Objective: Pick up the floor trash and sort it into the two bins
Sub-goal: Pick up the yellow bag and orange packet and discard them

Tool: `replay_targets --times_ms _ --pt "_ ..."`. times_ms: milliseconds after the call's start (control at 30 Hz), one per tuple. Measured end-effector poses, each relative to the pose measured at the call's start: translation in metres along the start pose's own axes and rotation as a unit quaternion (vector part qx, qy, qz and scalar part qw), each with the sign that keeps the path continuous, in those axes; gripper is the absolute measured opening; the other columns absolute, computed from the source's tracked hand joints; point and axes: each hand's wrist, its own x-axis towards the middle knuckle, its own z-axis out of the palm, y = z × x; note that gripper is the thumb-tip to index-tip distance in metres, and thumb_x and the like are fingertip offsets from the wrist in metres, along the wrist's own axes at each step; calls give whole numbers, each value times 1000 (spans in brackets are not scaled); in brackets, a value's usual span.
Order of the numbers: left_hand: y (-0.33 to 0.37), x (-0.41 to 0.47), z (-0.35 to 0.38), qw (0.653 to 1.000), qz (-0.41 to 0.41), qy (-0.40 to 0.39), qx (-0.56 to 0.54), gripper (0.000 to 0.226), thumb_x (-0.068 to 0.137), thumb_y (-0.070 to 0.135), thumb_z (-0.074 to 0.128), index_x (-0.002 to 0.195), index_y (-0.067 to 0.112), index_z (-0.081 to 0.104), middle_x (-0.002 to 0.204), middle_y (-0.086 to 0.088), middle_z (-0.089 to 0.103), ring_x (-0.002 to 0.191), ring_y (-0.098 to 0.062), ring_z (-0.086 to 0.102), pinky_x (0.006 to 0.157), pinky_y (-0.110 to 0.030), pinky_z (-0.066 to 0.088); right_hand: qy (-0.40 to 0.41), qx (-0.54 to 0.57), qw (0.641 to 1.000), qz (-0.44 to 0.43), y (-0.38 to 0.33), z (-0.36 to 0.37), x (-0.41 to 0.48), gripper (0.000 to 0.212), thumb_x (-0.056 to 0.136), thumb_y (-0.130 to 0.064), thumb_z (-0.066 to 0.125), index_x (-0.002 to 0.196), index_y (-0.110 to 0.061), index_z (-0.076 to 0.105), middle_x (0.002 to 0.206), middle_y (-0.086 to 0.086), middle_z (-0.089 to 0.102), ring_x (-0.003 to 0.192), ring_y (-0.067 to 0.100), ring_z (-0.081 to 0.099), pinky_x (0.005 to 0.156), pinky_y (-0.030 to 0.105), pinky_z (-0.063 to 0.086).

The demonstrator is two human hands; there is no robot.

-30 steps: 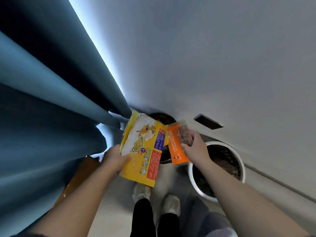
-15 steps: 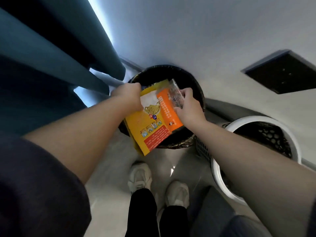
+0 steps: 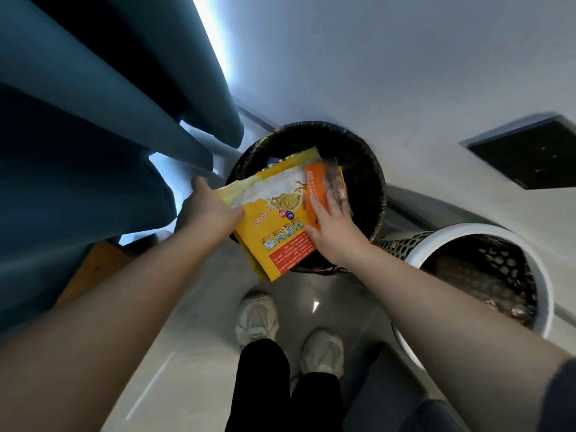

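Over the mouth of the black bin lies a large yellow food package, tilted, its lower corner past the bin's near rim. My left hand grips its left edge, thumb on top. A small orange packet with a clear end rests on the package's right side. My right hand lies flat on the orange packet with fingers spread, not closed around it. The white bin with a black mesh inside stands to the right, touching the black bin.
Blue curtains hang at the left, close to the black bin. A dark square opening sits low in the white wall. My shoes stand on the grey floor just before the bins. A brown wooden piece shows under the curtain.
Both hands have moved forward and down over the black bin. The yellow package now lies flatter across its mouth. My right hand went from pinching the orange packet to lying on it with fingers spread.
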Motion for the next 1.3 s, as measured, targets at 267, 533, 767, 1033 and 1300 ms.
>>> replay_targets --times_ms 267,533,767,1033,1300 --pt "-3 14 21 988 121 96 -28 60 80 17 68 131 24 38 100 0 53 89 -25 51 72 -33 44 -49 24 998 41 -4 29 45 68 99 -56 24 152 -30 -10 158 5 -23 143 39 -21 117 47 -7" --pt "-2 1 10 986 143 85 17 68 78 38 72 131 19 34 121 -9 57 107 -33 54 86 -47 49 -19 9 998 52 -11 14 35 68 99 -54 26 153 -30 -7 160 4 -15 146 36 -12 120 50 4" --pt "-21 6 24 981 168 13 101 92 91 54 47 150 17 -11 160 -7 -7 146 -25 -9 117 -45 8 -29 -53 998 21 -16 22 39 69 96 -61 22 152 -35 -9 159 5 -19 146 34 -11 118 54 8" --pt "-31 -2 30 981 163 20 102 98 87 61 47 150 17 -13 159 -10 -10 146 -27 -9 118 -47 8 -27 -61 997 31 -18 15 26 68 96 -62 24 151 -38 -8 160 4 -17 146 36 -11 116 58 7" --pt "-46 -147 -57 952 174 121 219 86 89 63 34 152 18 -3 158 -16 -10 145 -37 -5 114 -54 9 38 -159 986 -13 -59 -62 -137 67 96 -62 21 151 -38 -9 161 4 -13 146 34 -12 113 63 -1"
